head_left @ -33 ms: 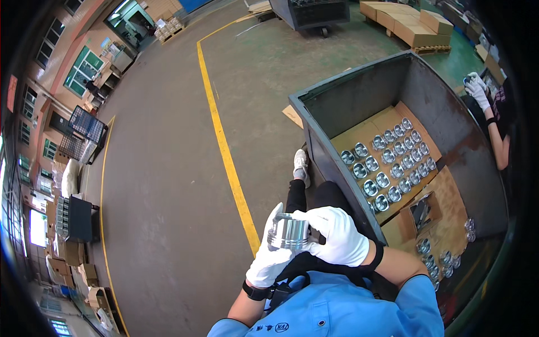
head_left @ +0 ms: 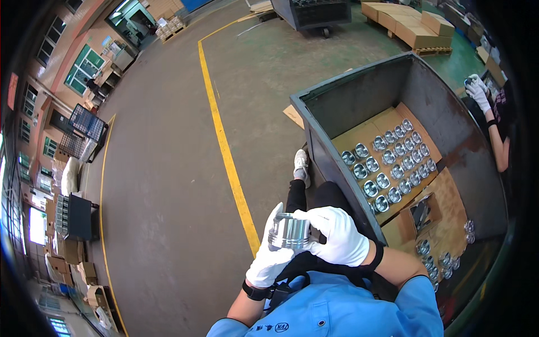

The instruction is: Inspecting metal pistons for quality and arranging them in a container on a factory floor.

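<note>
A shiny silver piston (head_left: 291,231) with ring grooves around its lower end is held between my two white-gloved hands, in front of my blue shirt. My left hand (head_left: 268,265) cups it from the left and below, thumb up along its side. From the right, my right hand (head_left: 339,237) grips it with bent fingers; some fingertips are hidden behind the metal. To my right, a large grey metal bin (head_left: 359,80) holds rows of similar pistons (head_left: 382,180) on cardboard. More pistons (head_left: 424,246) lie at its near end, beside a small open cardboard box (head_left: 435,210).
The bin's wall stands close against my right leg. Across it, another person's gloved hands (head_left: 478,92) hold a small object. A second bin (head_left: 311,19) on wheels and stacked cartons (head_left: 418,28) stand farther off. A yellow floor line (head_left: 224,151) runs on my left.
</note>
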Available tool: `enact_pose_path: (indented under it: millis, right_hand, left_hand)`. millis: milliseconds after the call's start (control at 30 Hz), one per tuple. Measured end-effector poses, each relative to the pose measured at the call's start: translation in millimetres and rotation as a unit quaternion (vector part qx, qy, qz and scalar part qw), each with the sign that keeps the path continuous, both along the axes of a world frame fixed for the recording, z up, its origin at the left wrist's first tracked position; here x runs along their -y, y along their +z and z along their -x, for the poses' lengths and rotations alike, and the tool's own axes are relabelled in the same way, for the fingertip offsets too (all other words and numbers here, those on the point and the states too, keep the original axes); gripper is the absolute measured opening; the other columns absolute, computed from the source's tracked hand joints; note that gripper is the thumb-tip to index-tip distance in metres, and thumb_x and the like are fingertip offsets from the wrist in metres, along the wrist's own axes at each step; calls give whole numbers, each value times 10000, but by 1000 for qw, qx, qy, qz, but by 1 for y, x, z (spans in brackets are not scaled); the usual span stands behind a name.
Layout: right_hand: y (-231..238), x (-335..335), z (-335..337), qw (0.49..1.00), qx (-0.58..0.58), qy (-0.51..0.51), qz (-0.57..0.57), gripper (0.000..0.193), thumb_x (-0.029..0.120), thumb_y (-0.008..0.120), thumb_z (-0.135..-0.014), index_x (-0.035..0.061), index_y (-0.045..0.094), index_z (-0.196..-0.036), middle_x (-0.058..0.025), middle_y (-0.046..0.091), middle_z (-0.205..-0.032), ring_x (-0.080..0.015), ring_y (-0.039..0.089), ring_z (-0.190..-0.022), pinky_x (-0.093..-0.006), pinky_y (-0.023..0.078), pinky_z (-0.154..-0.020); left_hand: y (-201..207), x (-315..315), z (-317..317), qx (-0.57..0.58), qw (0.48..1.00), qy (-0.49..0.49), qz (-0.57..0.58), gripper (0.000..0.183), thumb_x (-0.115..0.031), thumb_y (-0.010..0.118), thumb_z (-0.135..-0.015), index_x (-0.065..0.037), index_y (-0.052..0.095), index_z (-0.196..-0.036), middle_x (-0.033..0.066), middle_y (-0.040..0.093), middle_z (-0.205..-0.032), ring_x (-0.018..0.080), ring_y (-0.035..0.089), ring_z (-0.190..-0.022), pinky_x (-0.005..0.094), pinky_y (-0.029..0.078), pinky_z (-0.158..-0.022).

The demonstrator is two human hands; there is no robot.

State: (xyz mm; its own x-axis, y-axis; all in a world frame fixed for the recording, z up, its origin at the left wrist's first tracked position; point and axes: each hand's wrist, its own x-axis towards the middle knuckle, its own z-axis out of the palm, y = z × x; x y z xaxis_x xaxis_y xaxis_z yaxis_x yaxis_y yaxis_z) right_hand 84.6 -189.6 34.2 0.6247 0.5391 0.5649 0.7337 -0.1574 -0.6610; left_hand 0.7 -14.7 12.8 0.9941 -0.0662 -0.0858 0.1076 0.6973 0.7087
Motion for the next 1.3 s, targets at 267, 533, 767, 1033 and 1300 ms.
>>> enact_pose_path:
  millis: [267, 533, 767, 1033, 1300]
  right_hand:
    - [-7, -8, -9, 997, -54, 39, -30, 481, 14, 717, -692, 32, 642, -1167, -132, 681, -1058, -313, 664, -920, -363, 538, -802]
    - [-3, -11, -11, 997, -51, 51, -34, 483, -30, 713, -674, 39, 653, -1148, -135, 687, -1072, -315, 671, -951, -361, 538, -832]
    - [-9, -13, -2, 991, -112, 72, -29, 505, 84, 808, -693, 30, 634, -1164, -134, 682, -1064, -289, 679, -928, -347, 540, -826]
    - [-8, -12, -4, 993, -109, 53, 13, 514, 48, 740, -760, 14, 583, -1248, -172, 634, -1084, -278, 671, -848, -348, 549, -782]
    - [8, 27, -21, 972, -191, -76, -113, 383, 40, 603, -905, 27, 578, -1287, -75, 644, -1004, -81, 572, -687, -250, 480, -630]
  left_hand:
    - [9, 0, 0, -60, 996, 67, 3, 1112, -157, 863, -687, -168, 153, -1542, 161, 432, -1395, 359, 533, -1228, 536, 477, -1003]
    - [-5, -4, 15, 56, 975, 62, -207, 1247, -61, 917, -581, -89, 122, -1542, 124, 340, -1478, 267, 396, -1358, 421, 372, -1104]
    - [9, -2, 5, -26, 992, 95, -75, 1124, -138, 892, -610, -76, 227, -1515, 111, 441, -1403, 240, 492, -1267, 382, 423, -1057]
    - [11, -6, 7, -29, 989, 118, -82, 1070, -78, 868, -632, -80, 251, -1506, 90, 522, -1285, 225, 557, -1188, 364, 481, -997]
    - [6, 4, -4, -38, 977, 130, -166, 960, -66, 822, -682, -77, 291, -1481, 67, 537, -1131, 195, 612, -1011, 356, 554, -905]
